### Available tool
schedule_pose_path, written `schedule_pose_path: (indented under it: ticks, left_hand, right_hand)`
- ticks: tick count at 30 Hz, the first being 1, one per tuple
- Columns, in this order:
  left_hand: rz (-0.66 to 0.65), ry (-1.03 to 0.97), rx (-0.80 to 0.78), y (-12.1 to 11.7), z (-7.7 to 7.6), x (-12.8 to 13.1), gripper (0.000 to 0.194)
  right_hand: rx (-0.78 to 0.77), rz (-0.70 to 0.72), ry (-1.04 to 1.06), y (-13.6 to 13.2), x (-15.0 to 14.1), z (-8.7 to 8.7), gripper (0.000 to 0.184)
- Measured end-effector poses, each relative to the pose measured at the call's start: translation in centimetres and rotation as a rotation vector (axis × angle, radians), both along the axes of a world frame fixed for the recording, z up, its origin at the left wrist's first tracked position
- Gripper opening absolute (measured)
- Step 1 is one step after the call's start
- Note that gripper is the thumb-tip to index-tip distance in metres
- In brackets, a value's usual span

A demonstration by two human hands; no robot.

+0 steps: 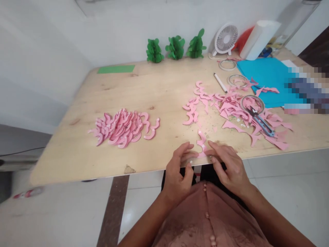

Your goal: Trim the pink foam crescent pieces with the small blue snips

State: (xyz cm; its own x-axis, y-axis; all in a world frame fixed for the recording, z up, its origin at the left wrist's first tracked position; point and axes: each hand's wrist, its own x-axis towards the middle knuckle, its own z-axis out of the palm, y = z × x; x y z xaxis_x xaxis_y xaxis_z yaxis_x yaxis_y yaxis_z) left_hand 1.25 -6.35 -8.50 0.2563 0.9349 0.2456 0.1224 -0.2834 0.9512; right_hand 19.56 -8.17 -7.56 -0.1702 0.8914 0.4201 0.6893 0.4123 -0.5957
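Against a white wall [123, 27], on a pale wooden counter [84, 99], at lower centre of the frame: a wavy pink strip [202, 137] between left hand [180, 168] and right hand [232, 166], with fingers bent near its lower end; cannot tell whether pinching. Looks light, thin and easily creased, probably paper; best held by the broader parts, away from the narrow bends.

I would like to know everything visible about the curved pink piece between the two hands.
The pink piece looks like paper: a narrow strip with scooped edges and small pale spots at its far tip and middle. It lies on the table near the front edge. The left hand and right hand flank its near end; exact fingertip contact is unclear.
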Motion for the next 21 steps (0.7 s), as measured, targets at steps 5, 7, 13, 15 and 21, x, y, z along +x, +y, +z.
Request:
schedule_pose_path:
  ticks: [5,7,13,15,21]
  left_hand:
    - [0.043,-0.095,-0.081,-0.2,0.7,0.0,0.052]
    - [0.053,-0.039,-0.032,-0.2,0.4,0.0,0.052]
    - [0.047,0.174,0.174,-0.2,-0.3,0.1,0.053]
    - [0.050,0.186,0.192,-0.1,-0.3,0.1,0.052]
    - [0.044,0.173,0.179,-0.1,-0.3,0.2,0.053]
  right_hand:
    - [0.020,-0.094,0.019,0.0,-0.3,0.2,0.056]
    - [0.030,-0.142,-0.012,0.0,-0.7,0.3,0.054]
    - [0.011,-0.198,-0.090,-0.4,-1.3,0.2,0.052]
    - [-0.014,-0.208,-0.079,-0.6,-1.4,0.2,0.051]
    - [-0.063,-0.246,-0.007,-1.1,-2.0,0.3,0.047]
